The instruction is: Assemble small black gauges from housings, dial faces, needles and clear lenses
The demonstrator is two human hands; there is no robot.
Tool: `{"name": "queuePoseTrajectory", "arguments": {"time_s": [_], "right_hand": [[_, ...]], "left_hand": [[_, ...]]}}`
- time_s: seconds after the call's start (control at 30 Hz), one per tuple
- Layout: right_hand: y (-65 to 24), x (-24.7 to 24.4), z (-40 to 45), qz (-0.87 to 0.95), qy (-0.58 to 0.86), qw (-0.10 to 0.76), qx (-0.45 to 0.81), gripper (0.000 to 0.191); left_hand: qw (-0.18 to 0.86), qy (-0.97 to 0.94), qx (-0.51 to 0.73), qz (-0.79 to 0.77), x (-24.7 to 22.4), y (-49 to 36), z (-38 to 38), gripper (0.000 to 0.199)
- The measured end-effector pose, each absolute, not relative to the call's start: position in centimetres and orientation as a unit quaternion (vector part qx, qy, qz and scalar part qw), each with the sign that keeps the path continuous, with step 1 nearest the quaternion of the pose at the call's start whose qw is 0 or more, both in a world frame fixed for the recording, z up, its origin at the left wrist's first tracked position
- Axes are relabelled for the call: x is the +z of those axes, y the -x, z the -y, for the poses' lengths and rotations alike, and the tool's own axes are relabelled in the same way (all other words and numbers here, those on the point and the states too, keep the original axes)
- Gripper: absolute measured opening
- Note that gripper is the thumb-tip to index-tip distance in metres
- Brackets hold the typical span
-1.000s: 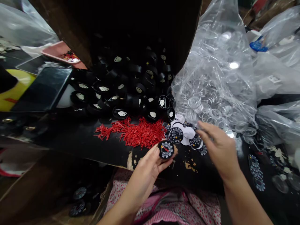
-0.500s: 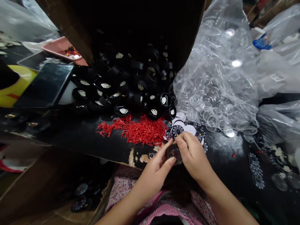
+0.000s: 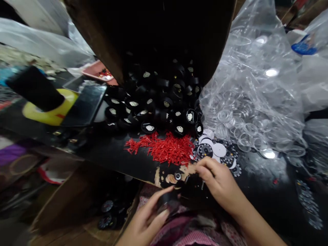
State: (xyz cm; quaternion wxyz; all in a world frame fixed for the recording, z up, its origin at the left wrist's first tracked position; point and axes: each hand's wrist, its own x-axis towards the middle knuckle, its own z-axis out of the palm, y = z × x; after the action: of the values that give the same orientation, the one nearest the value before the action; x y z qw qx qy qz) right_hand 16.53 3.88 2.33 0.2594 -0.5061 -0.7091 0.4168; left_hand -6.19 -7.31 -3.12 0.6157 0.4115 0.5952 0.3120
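Observation:
My left hand (image 3: 146,218) is low at the table's front edge, thumb and fingers closed round a small black round case (image 3: 167,201), blurred by motion. My right hand (image 3: 217,179) is apart from it, to the right, its thumb and index finger pressed together over the table. Whatever is between those fingertips is hidden or too small to name. Just beyond the right hand lie printed black dial discs and white discs (image 3: 219,149). A heap of red pointers (image 3: 171,148) spreads to their left. A small round metal-like part (image 3: 177,176) sits on a worn patch between my hands.
Several black round cases (image 3: 161,118) spill from a dark open box (image 3: 166,30). A plastic bag of clear round covers (image 3: 246,126) stands at right. Leftward are a phone-like slab (image 3: 83,106), a yellow tape roll (image 3: 38,114) and a pink tray (image 3: 91,70). Below, a carton (image 3: 61,205) holds finished-looking dials.
My hands, together around the case before, have separated. The left has drawn down and left with the case; the right stays near the discs. The view has shifted left.

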Motion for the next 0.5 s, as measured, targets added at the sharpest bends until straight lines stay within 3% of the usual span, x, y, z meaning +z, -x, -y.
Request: {"name": "queuePoseTrajectory", "arguments": {"time_s": [0.1,0.2,0.3,0.5], "right_hand": [[-16.5,2.1,-3.8,0.691,0.523,0.267,0.422,0.031],[-15.0,2.1,-3.7,0.714,0.485,0.243,0.444,0.029],[-13.8,2.5,-3.4,0.757,0.437,0.219,0.434,0.024],[-15.3,2.0,-2.2,0.758,0.475,0.201,0.399,0.023]], "left_hand": [[0.413,-0.44,0.275,-0.748,-3.9,12.1,10.4,0.042],[0.211,-0.514,0.297,-0.777,-2.5,13.8,8.2,0.038],[0.184,-0.564,0.319,-0.739,-0.7,12.3,1.3,0.035],[0.161,-0.555,0.318,-0.752,-0.5,11.0,-9.2,0.054]]}}
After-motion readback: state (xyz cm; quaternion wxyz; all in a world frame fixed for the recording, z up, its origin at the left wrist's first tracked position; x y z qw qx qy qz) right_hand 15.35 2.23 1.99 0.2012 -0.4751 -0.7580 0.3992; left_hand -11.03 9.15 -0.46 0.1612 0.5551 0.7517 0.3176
